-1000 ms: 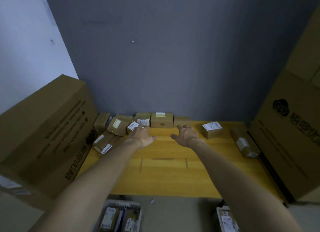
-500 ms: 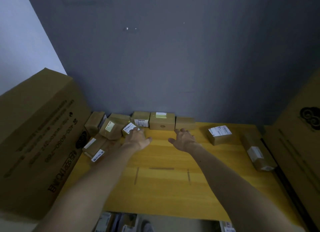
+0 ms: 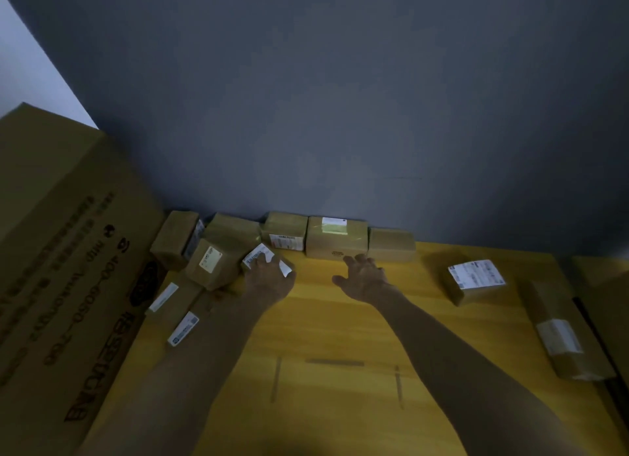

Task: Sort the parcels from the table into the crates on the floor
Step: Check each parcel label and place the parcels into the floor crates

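Big carton (image 3: pixel 68 268): leans along the left edge of the table (image 3: pixel 340 326).
Parcel heap (image 3: pixel 211 261): table's far left corner, brown boxes jumbled.
Left hand (image 3: pixel 269 282): beside that corner, fingers laid over a small labelled parcel (image 3: pixel 260 255); I cannot tell if they grip.
Right hand (image 3: pixel 364 278): table's far middle, fingers spread, holding nothing.
White-label parcel (image 3: pixel 473 282): table's far right.
Long parcel (image 3: pixel 561 339): table's right edge.

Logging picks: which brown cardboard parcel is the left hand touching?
The small tilted white-labelled brown parcel under the left hand, in front of the back row.
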